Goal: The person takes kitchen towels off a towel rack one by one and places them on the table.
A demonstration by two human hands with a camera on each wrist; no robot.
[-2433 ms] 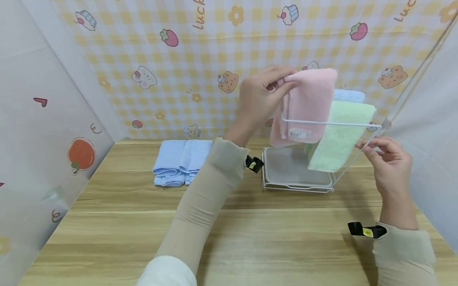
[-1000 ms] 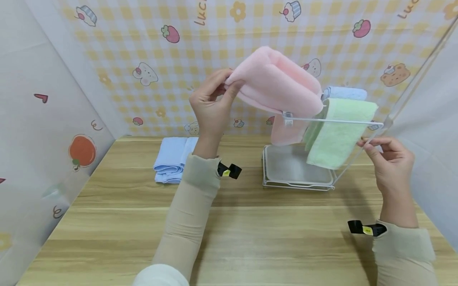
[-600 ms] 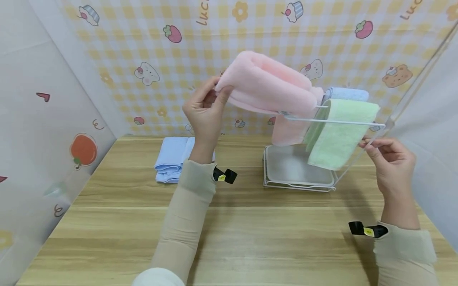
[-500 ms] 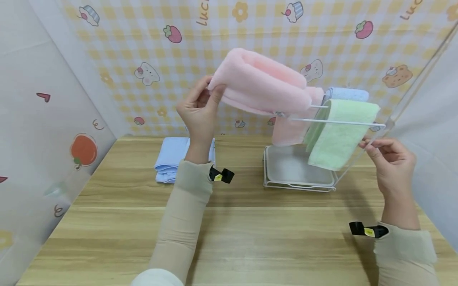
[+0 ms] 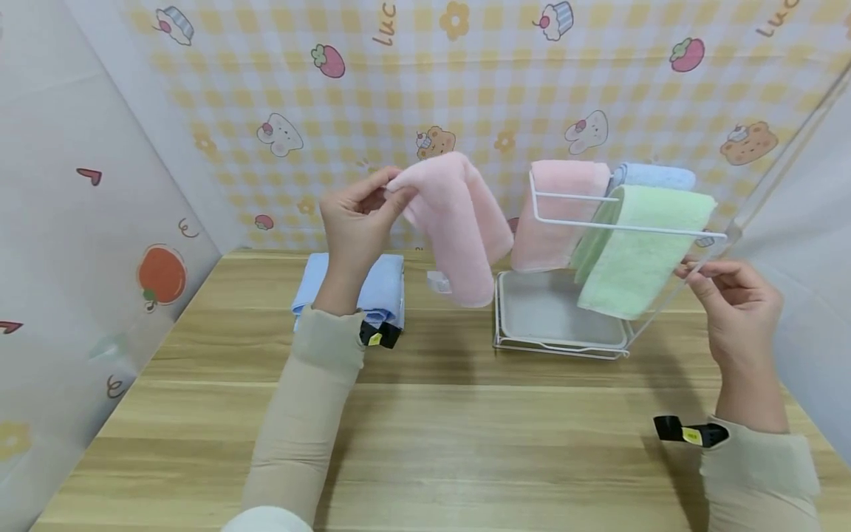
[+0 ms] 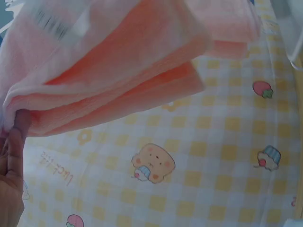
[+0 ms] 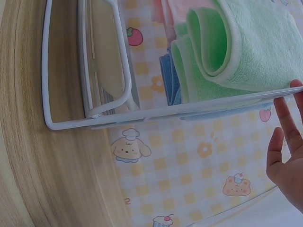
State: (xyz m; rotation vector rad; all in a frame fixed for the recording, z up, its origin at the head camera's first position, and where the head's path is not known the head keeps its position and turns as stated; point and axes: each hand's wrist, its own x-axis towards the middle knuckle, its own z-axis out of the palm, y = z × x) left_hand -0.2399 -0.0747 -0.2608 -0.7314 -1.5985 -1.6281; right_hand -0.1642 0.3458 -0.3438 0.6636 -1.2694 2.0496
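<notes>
My left hand [image 5: 359,225] pinches one end of a folded pink towel [image 5: 459,222], which hangs free in the air to the left of the white wire rack [image 5: 631,229]. The left wrist view shows its layered folds and a white label [image 6: 54,19]. My right hand [image 5: 741,310] holds the rack's right side post, with fingertips on both sides of the wire in the right wrist view. On the rack hang another pink towel [image 5: 558,229], a green towel [image 5: 638,251] and a blue towel [image 5: 658,176], the last partly hidden behind the green one.
Folded blue towels [image 5: 392,284] lie on the wooden table [image 5: 465,443] at the left, partly covered by my left wrist. A pale tray [image 5: 561,310] sits in the rack's base. The patterned cloth backdrop [image 5: 372,96] stands close behind.
My left hand has drawn the pink towel off the rack's front arm to the left, and the towel now droops clear of it. The right hand has stayed at the post.
</notes>
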